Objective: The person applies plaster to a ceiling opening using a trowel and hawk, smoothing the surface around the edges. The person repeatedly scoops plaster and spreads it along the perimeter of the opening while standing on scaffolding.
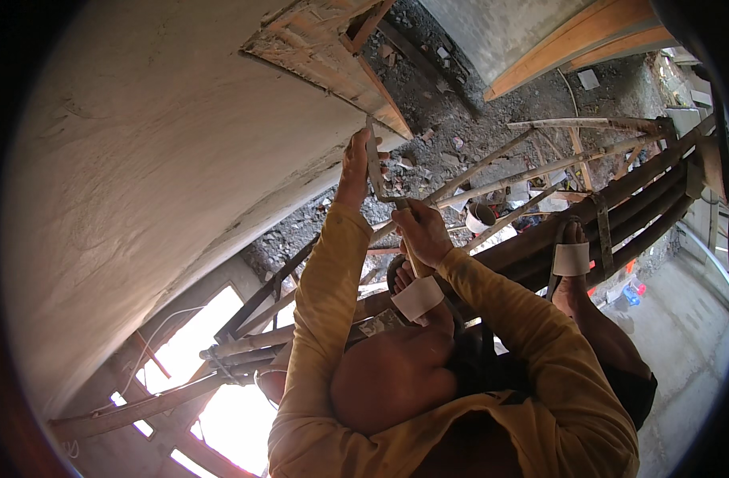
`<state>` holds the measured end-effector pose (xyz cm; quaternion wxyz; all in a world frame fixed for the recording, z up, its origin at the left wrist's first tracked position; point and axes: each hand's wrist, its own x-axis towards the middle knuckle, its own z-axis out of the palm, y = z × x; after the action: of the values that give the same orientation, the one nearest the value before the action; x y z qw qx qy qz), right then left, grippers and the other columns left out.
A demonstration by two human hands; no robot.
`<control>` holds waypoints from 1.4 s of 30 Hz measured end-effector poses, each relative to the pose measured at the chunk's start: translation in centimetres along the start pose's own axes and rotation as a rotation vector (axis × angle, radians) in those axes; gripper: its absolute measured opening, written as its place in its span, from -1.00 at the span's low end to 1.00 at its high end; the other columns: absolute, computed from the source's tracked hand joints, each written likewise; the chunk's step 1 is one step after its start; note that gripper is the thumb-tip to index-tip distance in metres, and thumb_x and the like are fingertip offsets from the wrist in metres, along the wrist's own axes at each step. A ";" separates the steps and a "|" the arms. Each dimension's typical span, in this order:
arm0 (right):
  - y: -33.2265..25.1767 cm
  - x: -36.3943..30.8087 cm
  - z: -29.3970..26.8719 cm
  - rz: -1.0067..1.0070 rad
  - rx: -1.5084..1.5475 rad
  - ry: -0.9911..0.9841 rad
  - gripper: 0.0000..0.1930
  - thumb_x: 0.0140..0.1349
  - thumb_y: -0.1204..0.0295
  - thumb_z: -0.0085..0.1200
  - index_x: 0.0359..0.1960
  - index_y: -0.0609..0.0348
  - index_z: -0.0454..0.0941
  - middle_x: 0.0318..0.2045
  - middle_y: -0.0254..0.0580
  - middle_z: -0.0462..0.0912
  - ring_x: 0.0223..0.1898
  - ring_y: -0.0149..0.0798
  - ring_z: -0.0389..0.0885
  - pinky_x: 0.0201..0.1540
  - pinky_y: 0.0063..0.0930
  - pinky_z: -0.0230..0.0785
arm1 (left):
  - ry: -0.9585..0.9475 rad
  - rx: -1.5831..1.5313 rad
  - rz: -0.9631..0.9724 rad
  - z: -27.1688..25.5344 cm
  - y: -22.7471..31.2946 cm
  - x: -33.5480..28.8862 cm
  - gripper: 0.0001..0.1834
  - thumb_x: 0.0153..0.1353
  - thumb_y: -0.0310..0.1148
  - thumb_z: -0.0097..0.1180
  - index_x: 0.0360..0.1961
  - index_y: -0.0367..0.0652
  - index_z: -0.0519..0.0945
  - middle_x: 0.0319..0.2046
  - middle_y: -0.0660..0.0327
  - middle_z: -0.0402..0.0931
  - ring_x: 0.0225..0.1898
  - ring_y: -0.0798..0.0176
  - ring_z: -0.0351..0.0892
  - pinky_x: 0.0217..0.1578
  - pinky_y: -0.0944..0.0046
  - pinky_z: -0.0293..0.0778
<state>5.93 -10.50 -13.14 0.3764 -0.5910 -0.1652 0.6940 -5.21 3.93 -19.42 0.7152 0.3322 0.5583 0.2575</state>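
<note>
My right hand (423,233) is closed round the handle of a trowel, near its bent metal neck. The narrow grey blade of the trowel (374,163) points up and away, seen nearly edge-on. My left hand (355,169) holds that blade, with fingertips showing along its right side and the rest of the grip partly hidden. Just beyond the blade's tip is the lower corner of a rough, mortar-smeared wall edge (333,68). To the left rises the large plastered wall (157,159), close to my left hand.
I squat on scaffold poles (524,247), my feet in sandals with white straps (572,259). Thinner poles (540,171) cross ahead. Far below lies rubble-strewn ground (428,151) with a pale bucket (480,217). Wooden boards (580,40) edge a concrete piece at upper right. Bright openings (233,422) show lower left.
</note>
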 end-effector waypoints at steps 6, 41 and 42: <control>-0.3 -0.3 0.2 0.001 -0.011 0.006 -0.73 0.25 0.21 0.02 -0.31 0.20 0.46 -0.57 -0.32 0.43 -0.69 -0.42 0.43 -0.64 -0.51 0.34 | 0.003 0.001 0.001 0.0 0.4 -0.2 -0.25 0.19 0.15 -0.04 0.21 -0.24 0.28 0.03 0.04 0.41 -0.17 0.15 0.52 -0.35 0.14 0.50; -1.7 -2.2 0.5 -0.066 -0.010 -0.015 -0.74 0.26 0.24 0.02 -0.31 0.22 0.44 -0.63 -0.32 0.45 -0.70 -0.44 0.45 -0.66 -0.51 0.31 | 0.018 -0.023 0.057 0.9 2.2 -2.5 -0.30 0.22 0.14 -0.06 0.15 -0.24 0.33 -0.03 0.04 0.43 -0.21 0.18 0.55 -0.37 0.21 0.49; -1.8 -2.3 0.5 -0.061 -0.022 -0.014 -0.74 0.25 0.24 0.02 -0.31 0.22 0.44 -0.63 -0.32 0.45 -0.70 -0.44 0.45 -0.66 -0.51 0.31 | 0.021 -0.016 0.060 0.9 2.3 -2.6 -0.29 0.21 0.15 -0.05 0.16 -0.24 0.34 -0.03 0.05 0.44 -0.20 0.18 0.55 -0.37 0.21 0.51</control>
<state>6.12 -10.84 -10.26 0.3899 -0.5849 -0.1933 0.6844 -4.91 3.36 -15.88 0.7039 0.3404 0.5537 0.2866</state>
